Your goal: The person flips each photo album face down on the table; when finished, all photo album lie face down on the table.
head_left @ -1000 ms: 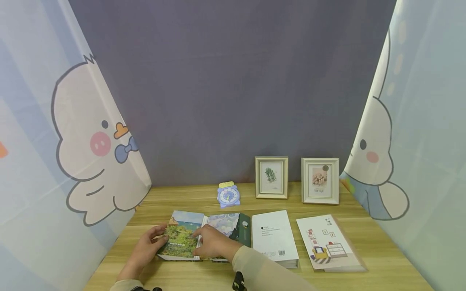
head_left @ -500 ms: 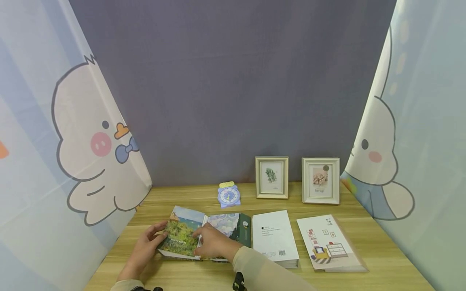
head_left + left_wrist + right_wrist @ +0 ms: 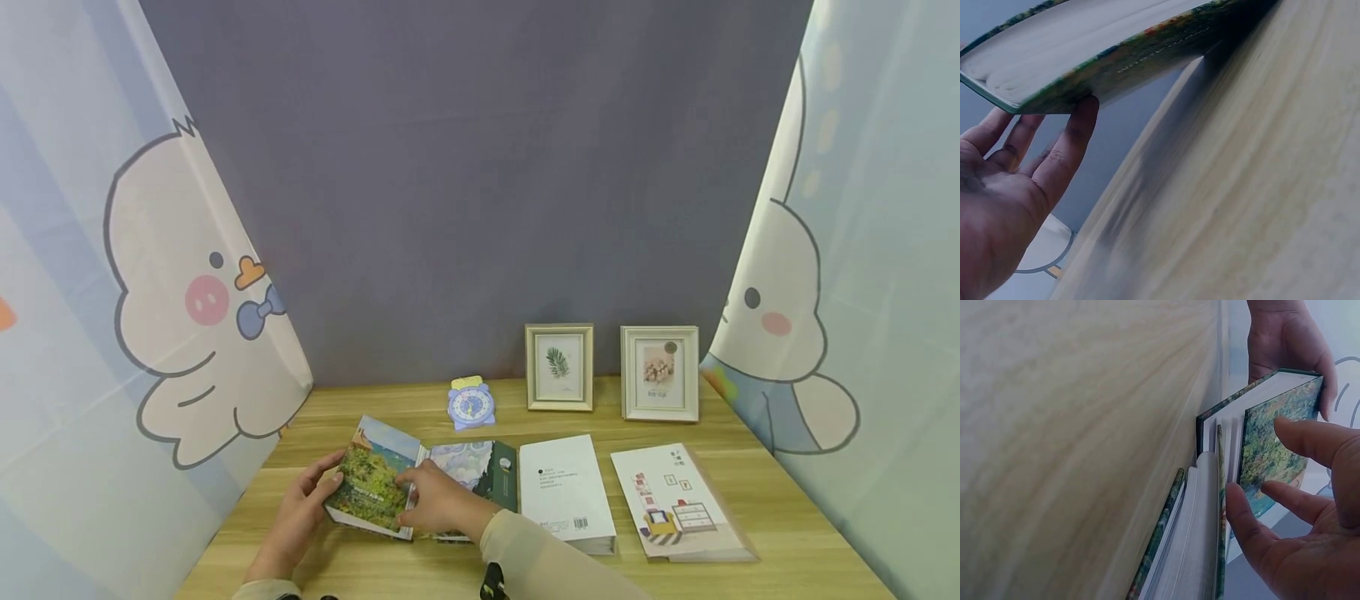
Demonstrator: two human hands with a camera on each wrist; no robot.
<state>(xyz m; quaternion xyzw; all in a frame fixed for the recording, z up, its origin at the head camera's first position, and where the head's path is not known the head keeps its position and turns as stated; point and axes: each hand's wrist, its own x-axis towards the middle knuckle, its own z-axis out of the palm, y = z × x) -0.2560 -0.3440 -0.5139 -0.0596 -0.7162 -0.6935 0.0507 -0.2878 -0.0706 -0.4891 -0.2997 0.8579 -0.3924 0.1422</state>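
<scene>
A photo album (image 3: pixel 378 479) with a painted seaside garden cover tilts up on its left side, its right edge low by a second green-bordered album (image 3: pixel 465 467). My left hand (image 3: pixel 303 504) holds its raised left edge, thumb on the front cover. In the left wrist view the fingers (image 3: pixel 1063 165) grip a corner, with the page block above. My right hand (image 3: pixel 442 500) is at the album's right edge, fingers spread. The right wrist view has its fingertips (image 3: pixel 1288 434) over the cover and one finger by the gap between the two albums.
A thick white album (image 3: pixel 566 483) and a white album with furniture drawings (image 3: pixel 678 504) lie to the right on the wooden table (image 3: pixel 405 575). Behind them are a toy clock (image 3: pixel 471 404), a leaf picture frame (image 3: pixel 559 367) and a flower picture frame (image 3: pixel 660 372).
The photo album's left side has risen with my left hand, so it has gone from flat to tilted. My right hand stays nearly still at its right edge.
</scene>
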